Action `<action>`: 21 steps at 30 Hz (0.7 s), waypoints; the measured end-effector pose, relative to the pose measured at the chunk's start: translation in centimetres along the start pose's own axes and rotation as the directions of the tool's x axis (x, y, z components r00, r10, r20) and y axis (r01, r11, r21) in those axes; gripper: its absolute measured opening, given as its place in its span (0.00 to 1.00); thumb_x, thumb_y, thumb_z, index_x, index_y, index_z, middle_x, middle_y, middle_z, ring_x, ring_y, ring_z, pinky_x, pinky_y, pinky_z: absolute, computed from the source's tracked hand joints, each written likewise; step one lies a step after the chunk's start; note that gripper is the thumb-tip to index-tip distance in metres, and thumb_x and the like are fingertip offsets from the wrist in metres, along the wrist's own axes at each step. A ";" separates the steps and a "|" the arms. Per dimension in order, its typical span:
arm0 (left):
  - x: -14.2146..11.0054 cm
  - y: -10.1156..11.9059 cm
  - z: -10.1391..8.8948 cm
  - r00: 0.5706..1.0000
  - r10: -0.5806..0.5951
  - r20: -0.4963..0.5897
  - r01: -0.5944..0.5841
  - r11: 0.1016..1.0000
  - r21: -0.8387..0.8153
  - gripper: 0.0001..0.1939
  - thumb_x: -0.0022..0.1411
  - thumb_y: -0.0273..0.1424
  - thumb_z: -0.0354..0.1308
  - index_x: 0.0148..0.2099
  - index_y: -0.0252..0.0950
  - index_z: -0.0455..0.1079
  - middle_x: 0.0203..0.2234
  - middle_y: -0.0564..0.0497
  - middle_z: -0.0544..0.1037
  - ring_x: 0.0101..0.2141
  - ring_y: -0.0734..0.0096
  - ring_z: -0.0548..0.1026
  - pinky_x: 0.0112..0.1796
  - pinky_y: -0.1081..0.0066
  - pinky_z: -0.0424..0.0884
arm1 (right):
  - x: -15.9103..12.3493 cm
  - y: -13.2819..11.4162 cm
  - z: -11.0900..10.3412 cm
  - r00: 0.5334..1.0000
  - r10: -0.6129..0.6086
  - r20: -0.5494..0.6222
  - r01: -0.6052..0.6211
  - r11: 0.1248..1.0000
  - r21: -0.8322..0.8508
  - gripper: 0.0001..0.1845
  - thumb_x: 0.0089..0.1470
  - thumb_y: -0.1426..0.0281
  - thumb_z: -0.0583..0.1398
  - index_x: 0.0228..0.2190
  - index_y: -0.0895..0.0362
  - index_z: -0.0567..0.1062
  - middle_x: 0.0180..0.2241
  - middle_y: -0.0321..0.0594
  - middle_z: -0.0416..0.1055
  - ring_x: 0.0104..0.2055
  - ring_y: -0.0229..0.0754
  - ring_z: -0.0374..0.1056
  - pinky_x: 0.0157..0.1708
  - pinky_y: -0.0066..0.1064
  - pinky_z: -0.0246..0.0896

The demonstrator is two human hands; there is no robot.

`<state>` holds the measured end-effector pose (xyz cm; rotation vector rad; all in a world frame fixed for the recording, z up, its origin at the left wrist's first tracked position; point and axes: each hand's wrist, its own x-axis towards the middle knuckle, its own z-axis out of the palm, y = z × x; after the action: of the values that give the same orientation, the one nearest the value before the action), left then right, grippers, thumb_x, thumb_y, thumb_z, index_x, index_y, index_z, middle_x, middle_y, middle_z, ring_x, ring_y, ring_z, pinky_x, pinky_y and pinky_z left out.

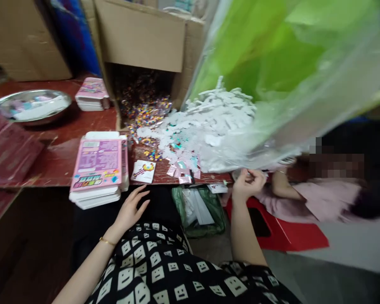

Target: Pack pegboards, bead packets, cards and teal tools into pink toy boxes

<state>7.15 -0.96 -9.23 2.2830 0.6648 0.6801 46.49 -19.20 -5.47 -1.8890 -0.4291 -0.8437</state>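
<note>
Passage over red table [59, 165] between pink packs [9, 150] and pink boxes [98, 162]; plastic bag [234, 148] bars right, cardboard box [142, 38] back.

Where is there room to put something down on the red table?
A bare red patch of table lies between the shiny bowl and the near pink boxes, just before the far pink boxes. Near the cardboard box it's crowded with colourful bits, white pieces and small packets.

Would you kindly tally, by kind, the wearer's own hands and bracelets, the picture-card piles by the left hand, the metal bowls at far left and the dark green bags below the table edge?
Own hands: 2 (left hand, right hand)
Gold bracelet: 1
Picture-card pile: 1
Metal bowl: 1
Dark green bag: 1
Total: 6
</note>
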 end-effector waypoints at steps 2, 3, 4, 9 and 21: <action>-0.1 -0.8 0.2 1.000 -0.008 -0.026 0.008 1.000 -0.012 0.17 0.69 0.39 0.54 0.56 0.40 0.71 0.60 0.41 0.71 0.58 0.54 0.73 0.56 0.51 0.73 | 1.8 2.3 0.1 0.997 0.078 -0.007 -0.078 0.995 -0.058 0.25 0.56 0.53 0.55 0.44 0.61 0.71 0.45 0.55 0.67 0.45 0.51 0.69 0.41 0.44 0.69; 0.0 -1.2 0.3 1.000 -0.010 -0.025 0.009 1.000 -0.028 0.17 0.69 0.40 0.54 0.56 0.40 0.71 0.60 0.41 0.71 0.57 0.54 0.74 0.53 0.53 0.76 | 2.5 3.5 0.1 0.995 0.102 0.014 -0.101 0.992 -0.079 0.28 0.54 0.53 0.56 0.47 0.62 0.69 0.47 0.57 0.67 0.45 0.51 0.69 0.40 0.44 0.70; 0.0 -1.4 0.5 1.000 -0.013 -0.014 0.012 0.999 -0.050 0.18 0.69 0.40 0.54 0.56 0.40 0.71 0.60 0.41 0.71 0.56 0.53 0.75 0.47 0.57 0.80 | 3.0 4.5 0.2 0.993 0.111 0.046 -0.107 0.990 -0.094 0.30 0.52 0.54 0.57 0.49 0.62 0.68 0.48 0.58 0.67 0.45 0.50 0.69 0.41 0.44 0.70; 0.1 -1.0 1.1 0.997 -0.040 0.065 0.049 0.989 -0.143 0.19 0.68 0.43 0.55 0.57 0.41 0.71 0.61 0.39 0.69 0.47 0.56 0.80 0.20 0.74 0.75 | 3.4 6.9 1.1 0.980 0.102 0.171 -0.084 0.990 -0.110 0.22 0.49 0.59 0.60 0.42 0.60 0.72 0.43 0.55 0.74 0.47 0.53 0.70 0.53 0.49 0.64; 0.0 -0.4 1.0 0.999 -0.034 0.032 0.036 0.997 -0.063 0.18 0.68 0.40 0.55 0.56 0.40 0.73 0.60 0.40 0.71 0.53 0.54 0.77 0.40 0.62 0.82 | 3.0 5.0 -1.2 0.991 0.123 -0.058 -0.124 0.992 -0.004 0.28 0.51 0.52 0.60 0.47 0.59 0.66 0.52 0.59 0.69 0.47 0.51 0.73 0.40 0.42 0.72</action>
<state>7.67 -1.15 -10.12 2.2144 0.6581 0.6394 51.26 -22.72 -6.20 -1.8733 -0.2710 -0.8155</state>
